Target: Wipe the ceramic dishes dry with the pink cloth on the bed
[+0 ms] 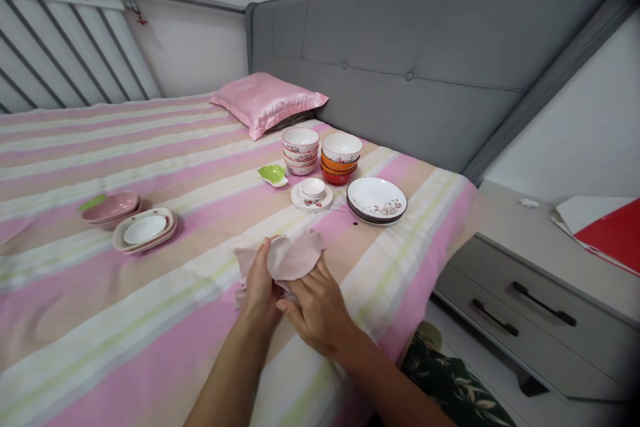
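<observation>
A pale pink dish (295,255) wrapped in a matching pink cloth (243,260) rests on the striped bed sheet (150,320). My left hand (261,287) grips the dish's left edge with thumb and fingers. Fingers of my right hand (317,307) curl under the dish and cloth from the right. Both hands touch the dish near the bed's front.
Behind the hands stand two stacks of bowls (301,150) (341,157), floral plates (377,200), a saucer stack with a small cup (312,195) and a green leaf dish (273,175). Oval dishes (145,229) and pink plates (110,207) lie left. A pink pillow (267,101), grey headboard (425,60) and nightstand (540,280) are nearby.
</observation>
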Demonstrator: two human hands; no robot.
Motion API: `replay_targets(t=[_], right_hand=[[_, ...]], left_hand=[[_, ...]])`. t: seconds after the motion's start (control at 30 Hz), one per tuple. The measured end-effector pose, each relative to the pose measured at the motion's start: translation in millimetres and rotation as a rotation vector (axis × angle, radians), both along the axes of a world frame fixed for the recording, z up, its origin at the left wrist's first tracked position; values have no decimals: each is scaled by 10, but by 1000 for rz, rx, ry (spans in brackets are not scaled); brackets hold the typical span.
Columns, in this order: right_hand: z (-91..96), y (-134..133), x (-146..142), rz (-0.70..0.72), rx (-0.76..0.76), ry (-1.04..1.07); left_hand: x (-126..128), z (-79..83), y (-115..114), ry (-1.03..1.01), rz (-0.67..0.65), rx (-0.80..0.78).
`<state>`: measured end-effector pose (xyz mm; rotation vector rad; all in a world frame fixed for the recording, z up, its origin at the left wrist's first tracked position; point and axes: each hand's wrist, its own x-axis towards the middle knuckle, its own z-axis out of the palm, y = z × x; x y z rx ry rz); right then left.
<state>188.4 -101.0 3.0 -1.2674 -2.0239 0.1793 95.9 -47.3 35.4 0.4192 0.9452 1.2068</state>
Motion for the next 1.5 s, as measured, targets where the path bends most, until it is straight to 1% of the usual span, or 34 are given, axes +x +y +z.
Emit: replay_targets(t=[0.13, 0.3, 0.43, 0.57, 0.67, 0.77, 0.87, 0.93, 1.03, 1.1, 1.2, 1.27, 1.4, 1.5], right_hand=[[9, -24, -3, 47, -38, 39], [2, -51, -37, 72, -18, 2], [-21, -50, -35, 48, -23, -57], [-46, -41, -19, 47, -12, -72], [-77, -37, -21, 18, 3, -69], [-115, -38, -29, -40, 20, -56], [-134, -39, -28, -86, 14, 2], [-128, -38, -19, -87, -21, 73], [-96, -29, 1, -67, -73, 190], [-70, -21, 13, -45, -59, 229], [-32, -18, 23, 17, -13, 217], [-4, -23, 23, 61, -7, 207], [63, -39, 7, 127, -26, 208], [98, -43, -12, 141, 10, 163]], left_hand=[[-11, 14, -4, -30, -5, -26], [36, 19, -29, -98, -86, -57], [87, -59, -27, -131, -143, -10], [95, -152, 3, -121, -135, 64], [93, -200, 5, -116, -137, 67], [111, -221, -34, -146, -126, 56], [145, -207, -102, -228, -161, 99], [166, -186, -144, -269, -195, 135], [180, -160, -179, -299, -232, 152], [181, -154, -180, -320, -239, 131], [171, -164, -150, -355, -222, 75], [157, -180, -116, -364, -207, 45], [107, -192, -51, -368, -169, 67], [53, -142, -34, -381, -154, 68]])
